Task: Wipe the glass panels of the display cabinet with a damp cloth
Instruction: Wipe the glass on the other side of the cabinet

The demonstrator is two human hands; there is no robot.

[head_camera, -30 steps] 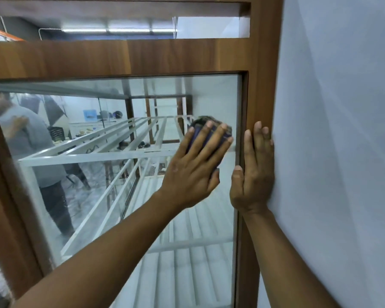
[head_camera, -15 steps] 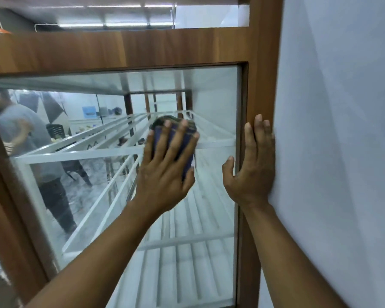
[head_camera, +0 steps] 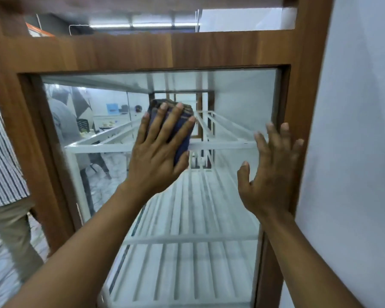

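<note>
Hands apart, fingers straight: left hand (head_camera: 158,158) presses the cloth (head_camera: 183,142) flat on the glass (head_camera: 231,103); right hand (head_camera: 271,172) is spread by the frame (head_camera: 298,107), holding nothing. Glass looks rigid, slick and breakable, so press evenly. Cloth looks soft and light; a flat palm suits it.

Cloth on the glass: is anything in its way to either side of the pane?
Rightward, yes: the right hand is spread over the glass at its right edge. Leftward, nothing visible lies between the cloth, pressed by the left hand, and the frame.
</note>
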